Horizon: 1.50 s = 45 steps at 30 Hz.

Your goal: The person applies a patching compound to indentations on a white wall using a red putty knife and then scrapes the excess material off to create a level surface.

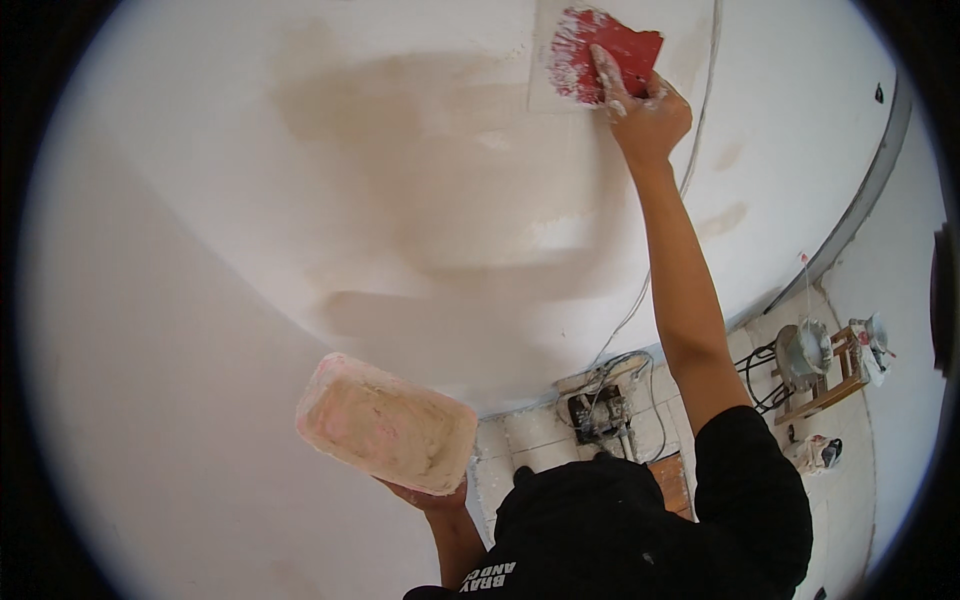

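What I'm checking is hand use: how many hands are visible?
2: the right hand, upper right of centre, holds the red scraper; the left hand, lower left of centre, supports the tub, which partly hides it.

An interior under renovation: patchily coated wall (450,170), dusty tiled floor (530,430) and, small at right, apparently a bucket (808,350).
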### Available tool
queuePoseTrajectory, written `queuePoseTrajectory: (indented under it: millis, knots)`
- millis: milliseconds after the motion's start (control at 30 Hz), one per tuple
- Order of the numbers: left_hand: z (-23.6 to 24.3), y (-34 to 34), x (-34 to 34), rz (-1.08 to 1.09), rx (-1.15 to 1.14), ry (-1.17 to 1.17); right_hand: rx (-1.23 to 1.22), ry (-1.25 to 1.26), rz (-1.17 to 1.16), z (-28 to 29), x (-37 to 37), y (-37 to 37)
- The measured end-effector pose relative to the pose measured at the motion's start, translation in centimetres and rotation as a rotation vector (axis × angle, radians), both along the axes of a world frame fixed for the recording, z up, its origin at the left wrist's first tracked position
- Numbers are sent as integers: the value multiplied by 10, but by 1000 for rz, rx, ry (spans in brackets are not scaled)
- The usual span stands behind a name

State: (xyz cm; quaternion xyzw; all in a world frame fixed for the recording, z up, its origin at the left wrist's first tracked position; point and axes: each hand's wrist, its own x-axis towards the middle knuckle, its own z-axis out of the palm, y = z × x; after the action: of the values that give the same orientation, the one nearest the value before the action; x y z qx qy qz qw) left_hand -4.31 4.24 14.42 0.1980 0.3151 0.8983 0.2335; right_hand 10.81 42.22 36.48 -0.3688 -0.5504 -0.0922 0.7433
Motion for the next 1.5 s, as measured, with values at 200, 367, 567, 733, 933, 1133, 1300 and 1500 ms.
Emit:
queuePoseTrajectory:
  millis: [200, 367, 567, 733, 933, 1133, 1300, 1500]
  knots:
    - [3, -2, -3, 83, -72, 240, -112, 355, 610, 3, 18, -39]
    - [-1, -4, -6, -16, -28, -56, 432, -146, 126, -3, -9, -73]
    - [7, -5, 1, -30, -73, 40, 342, -336, -99, -22, -46, -85]
    - [5, -1, 5, -8, -69, -20, 339, -458, 29, -84, -91, -116]
    - [10, 0, 1, -19, -93, 31, 247, -585, 383, -97, -86, -152]
    - [-5, 1, -6, -109, 7, -193, 51, -208, 595, -38, -77, -104]
    - [-1, 0, -5, -138, 13, -167, 270, -304, 196, -11, -64, -57]
    - [-1, 3, 0, 176, -219, 521, 348, -283, 79, 11, -52, -33]
